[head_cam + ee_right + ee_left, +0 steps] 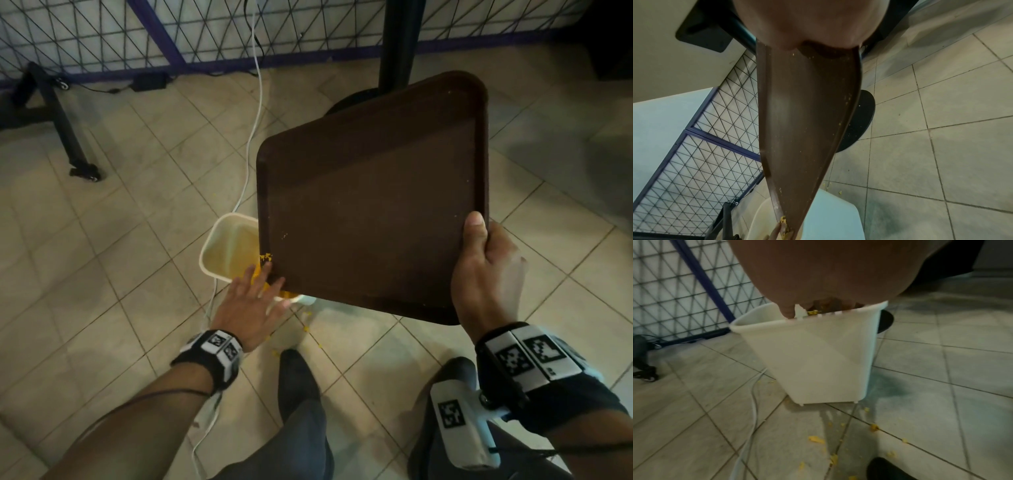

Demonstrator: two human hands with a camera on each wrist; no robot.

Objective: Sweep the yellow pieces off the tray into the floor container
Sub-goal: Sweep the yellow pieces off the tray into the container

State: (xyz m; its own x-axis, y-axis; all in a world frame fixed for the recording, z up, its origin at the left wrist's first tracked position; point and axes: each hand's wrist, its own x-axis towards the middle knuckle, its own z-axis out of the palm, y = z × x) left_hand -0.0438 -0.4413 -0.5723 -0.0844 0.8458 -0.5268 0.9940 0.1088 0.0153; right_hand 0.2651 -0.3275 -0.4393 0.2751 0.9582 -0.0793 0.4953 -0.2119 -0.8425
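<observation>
1. The right grip (486, 270) holds the brown tray (370, 205) at the tray's five o'clock corner, thumb pressed on the upper face near the rim and the other fingers hidden beneath it.
2. The tray is tilted, its seven o'clock corner lowest and hanging over the white floor container (219, 246), which stands on the tiled floor (102, 274) at about nine o'clock from the tray's middle.
3. The left grip (248, 301) is spread, fingers straight, their tips touching the tray's low corner right above the container's mouth.
4. A small clump of yellow pieces (267, 257) clings to that low corner just beside the left fingertips; more yellow shows under the fingers, inside the container's near edge.
5. In the right wrist view the tray (807, 113) runs steeply down to the container (830, 216), with the clump (784, 221) at its lowest tip and only fine specks on the rest of its surface.
6. The left wrist view shows the container (818, 353) from the side, and stray yellow crumbs (816, 439) scattered on the floor (694, 402) at its six o'clock, near a dark shoe (885, 470).
7. A white cable (251, 137) trails across the floor from twelve o'clock past the container.
8. A wire mesh panel (205, 27) with a purple frame stands along the far side, next to a black pole (399, 41) on a round base.
</observation>
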